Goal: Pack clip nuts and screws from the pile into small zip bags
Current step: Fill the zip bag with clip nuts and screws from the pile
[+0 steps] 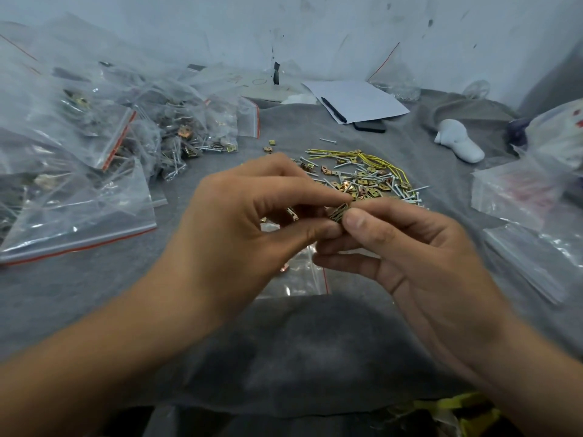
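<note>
Both hands up over the middle of the grey cloth [315, 121], meeting fingertip to fingertip. Left hand [249, 216] pinching one end of a little stack of clip nuts [339, 212] between thumb and forefinger, right hand [419, 247] pinching the other end, thumb on top, other fingers loosely curled underneath. So both clamped on the same stack, held just above a small zip bag [299, 275] lying flat on the cloth right below, red seal strip along its right edge. Can't tell if anything is in that bag, mostly hidden behind the hands. Loose pile of clip nuts and screws [369, 181] sitting just behind the hands, with yellow rubber bands [372, 156] tangled over the far side of it. Heap of filled zip bags [132, 130] off to the left, a few more clear bags [520, 197] at the right edge. Further back, a sheet of white paper [359, 99] with a black pen [333, 110] lying on it, a dark phone [370, 126] peeking out from under its near edge, and some white lumpy thing [459, 143] to the right, well apart from the pile.
</note>
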The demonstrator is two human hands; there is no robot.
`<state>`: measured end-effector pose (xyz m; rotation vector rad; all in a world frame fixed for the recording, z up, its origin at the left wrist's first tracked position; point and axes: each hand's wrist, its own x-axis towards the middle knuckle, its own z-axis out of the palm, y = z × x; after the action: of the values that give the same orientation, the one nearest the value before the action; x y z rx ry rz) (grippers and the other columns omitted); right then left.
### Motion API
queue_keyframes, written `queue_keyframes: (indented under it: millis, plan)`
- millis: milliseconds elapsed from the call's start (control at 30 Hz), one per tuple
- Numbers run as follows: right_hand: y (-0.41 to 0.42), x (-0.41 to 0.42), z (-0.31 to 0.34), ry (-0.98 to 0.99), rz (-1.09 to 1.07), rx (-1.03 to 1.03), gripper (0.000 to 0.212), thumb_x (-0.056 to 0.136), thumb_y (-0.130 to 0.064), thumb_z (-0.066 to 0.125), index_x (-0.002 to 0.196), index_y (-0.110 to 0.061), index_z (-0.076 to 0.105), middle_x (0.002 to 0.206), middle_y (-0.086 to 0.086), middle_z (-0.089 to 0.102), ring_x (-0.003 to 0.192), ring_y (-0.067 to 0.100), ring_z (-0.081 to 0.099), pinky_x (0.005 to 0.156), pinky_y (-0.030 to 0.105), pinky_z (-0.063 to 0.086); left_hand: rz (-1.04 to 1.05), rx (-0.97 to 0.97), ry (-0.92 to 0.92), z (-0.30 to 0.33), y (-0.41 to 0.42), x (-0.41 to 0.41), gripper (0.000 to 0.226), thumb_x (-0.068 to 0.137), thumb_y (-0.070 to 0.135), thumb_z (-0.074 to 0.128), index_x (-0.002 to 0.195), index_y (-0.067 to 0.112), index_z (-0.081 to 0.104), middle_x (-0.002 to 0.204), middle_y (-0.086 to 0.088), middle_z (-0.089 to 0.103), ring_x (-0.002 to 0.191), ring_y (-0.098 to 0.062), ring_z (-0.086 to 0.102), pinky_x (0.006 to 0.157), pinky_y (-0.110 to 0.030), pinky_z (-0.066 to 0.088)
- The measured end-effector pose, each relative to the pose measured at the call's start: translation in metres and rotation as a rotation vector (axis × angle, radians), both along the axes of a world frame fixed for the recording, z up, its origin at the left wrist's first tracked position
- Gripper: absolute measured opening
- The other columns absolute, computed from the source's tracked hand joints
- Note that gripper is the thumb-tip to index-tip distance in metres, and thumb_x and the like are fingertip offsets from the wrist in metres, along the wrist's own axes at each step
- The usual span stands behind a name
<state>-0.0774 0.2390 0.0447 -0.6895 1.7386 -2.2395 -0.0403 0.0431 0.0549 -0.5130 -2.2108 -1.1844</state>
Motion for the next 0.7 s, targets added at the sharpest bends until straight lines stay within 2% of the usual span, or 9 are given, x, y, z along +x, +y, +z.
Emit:
queue_keyframes:
  millis: [100,233,367,500,600,700]
  plan:
    - [0.002,0.002,0.001,0.0,0.022,0.033,0.013,0.085,-0.018,0.081,0.096,-0.011,0.081,0.091,0.021,0.077,0.085,0.036,0.077,0.08,0.043,0.063,-0.021,-0.154,0.062,0.007,-0.008,0.002,0.025,0.087,0.015,0.083,0.111,0.013,0.079,0.092,-0.003,0.071,0.082,-0.017,0.071,0.072,-0.031,0.057]
    - [0.002,0.002,0.003,0.01,0.055,0.047,0.009,0.085,-0.012,0.081,0.093,-0.009,0.079,0.089,0.019,0.076,0.081,0.032,0.076,0.08,0.043,0.062,-0.043,-0.259,0.106,0.015,-0.013,0.004,0.023,0.088,0.019,0.082,0.11,0.015,0.079,0.087,0.0,0.071,0.078,-0.016,0.069,0.071,-0.031,0.055]
    - [0.001,0.003,0.007,-0.011,0.113,-0.006,0.006,0.081,-0.012,0.079,0.087,-0.01,0.078,0.081,0.014,0.073,0.074,0.024,0.073,0.076,0.043,0.062,-0.073,-0.228,0.018,0.019,-0.012,0.008,0.027,0.09,0.035,0.078,0.112,0.019,0.078,0.088,0.01,0.069,0.085,-0.011,0.069,0.077,-0.023,0.052]
    - [0.003,0.002,0.009,0.086,0.106,0.043,0.014,0.08,-0.02,0.078,0.09,-0.01,0.08,0.079,0.013,0.073,0.07,0.025,0.074,0.074,0.045,0.063,-0.124,-0.221,-0.041,0.023,-0.014,0.008,0.039,0.093,0.051,0.066,0.115,0.02,0.076,0.092,0.012,0.07,0.09,-0.007,0.069,0.081,-0.014,0.048]
    - [0.007,-0.001,0.009,0.088,0.138,0.083,0.015,0.084,-0.019,0.075,0.095,-0.01,0.078,0.084,0.013,0.075,0.076,0.028,0.075,0.076,0.045,0.063,-0.108,-0.205,-0.047,0.021,-0.013,0.008,0.033,0.092,0.044,0.072,0.112,0.018,0.077,0.089,0.012,0.069,0.087,-0.007,0.069,0.08,-0.018,0.049]
    - [0.012,-0.005,0.012,0.016,0.262,0.121,0.015,0.087,-0.019,0.075,0.098,-0.009,0.076,0.088,0.014,0.074,0.08,0.029,0.074,0.077,0.046,0.062,-0.097,-0.231,-0.038,0.019,-0.009,0.011,0.031,0.09,0.041,0.076,0.109,0.017,0.079,0.087,0.009,0.069,0.085,-0.009,0.069,0.078,-0.028,0.053]
